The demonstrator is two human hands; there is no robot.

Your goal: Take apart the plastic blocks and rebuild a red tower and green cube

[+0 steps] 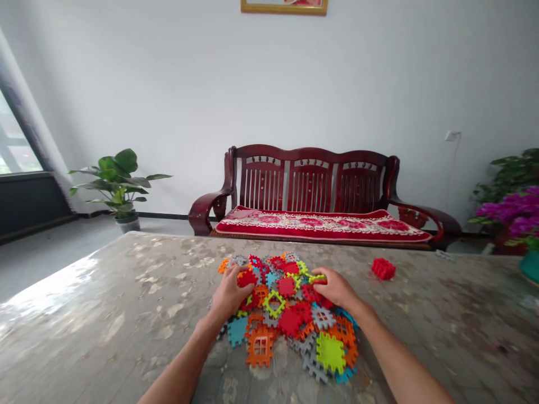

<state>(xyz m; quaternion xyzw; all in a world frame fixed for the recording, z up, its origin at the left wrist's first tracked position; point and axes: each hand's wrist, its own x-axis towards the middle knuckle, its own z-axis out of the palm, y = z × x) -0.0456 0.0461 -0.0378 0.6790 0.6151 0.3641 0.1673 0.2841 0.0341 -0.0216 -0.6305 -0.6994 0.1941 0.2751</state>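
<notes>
A loose pile of flat toothed plastic pieces lies on the patterned table [138, 314], among them a lime square [330, 352], an orange window piece [260, 347], a red piece [290, 321] and a lime frame [274, 304]. At the pile's left side, my left hand [231, 289] has its thumb and fingers closed round a red piece [247, 278]. Across from it, my right hand [334, 286] pinches a lime green piece [316, 278] above the pile's right edge. Some fingertips of both hands are hidden.
A red block stack [383, 269] stands on the table to the right, with a small grey piece [444, 255] behind it. Purple flowers [516, 213] are at the right edge. Beyond the table is a wooden bench [309, 185]; a potted plant [122, 182] stands left.
</notes>
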